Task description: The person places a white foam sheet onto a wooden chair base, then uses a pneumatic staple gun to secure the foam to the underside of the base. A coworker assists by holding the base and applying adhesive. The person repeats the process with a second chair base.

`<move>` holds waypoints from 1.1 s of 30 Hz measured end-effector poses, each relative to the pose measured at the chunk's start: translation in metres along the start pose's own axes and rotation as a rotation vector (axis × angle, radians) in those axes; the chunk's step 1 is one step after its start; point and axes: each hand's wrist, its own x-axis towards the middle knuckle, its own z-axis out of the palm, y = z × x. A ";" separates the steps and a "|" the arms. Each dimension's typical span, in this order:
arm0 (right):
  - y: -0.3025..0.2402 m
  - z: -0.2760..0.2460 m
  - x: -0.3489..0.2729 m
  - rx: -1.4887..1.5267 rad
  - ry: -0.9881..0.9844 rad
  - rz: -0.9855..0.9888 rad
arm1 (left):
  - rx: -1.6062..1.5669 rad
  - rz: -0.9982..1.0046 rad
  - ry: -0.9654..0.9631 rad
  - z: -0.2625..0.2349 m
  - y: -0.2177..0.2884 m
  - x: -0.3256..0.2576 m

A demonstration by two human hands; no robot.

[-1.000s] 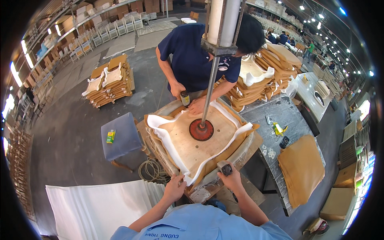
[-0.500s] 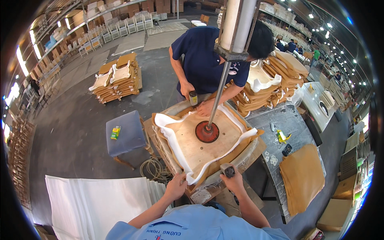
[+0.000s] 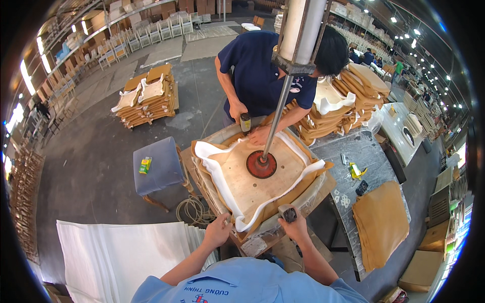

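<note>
Between and just ahead of the hands, the wooden panel (image 3: pixel 242 189) sat under a red disc (image 3: pixel 254 169), ringed by white padding (image 3: pixel 205 152) and tan cloth (image 3: pixel 268 212). Hands apart: right hand (image 3: pixel 296 230) wrapped a staple gun (image 3: pixel 289 215); left hand (image 3: pixel 218 231) by the near-left corner, pinch unclear. Probably best: cloth evenly taut, fingers clear of gun.

White padding (image 3: pixel 206 150), red disc (image 3: pixel 253 167)
</note>
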 end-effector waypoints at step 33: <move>0.013 -0.007 0.007 0.124 0.045 0.067 | 1.072 0.770 -0.135 -0.059 0.007 0.108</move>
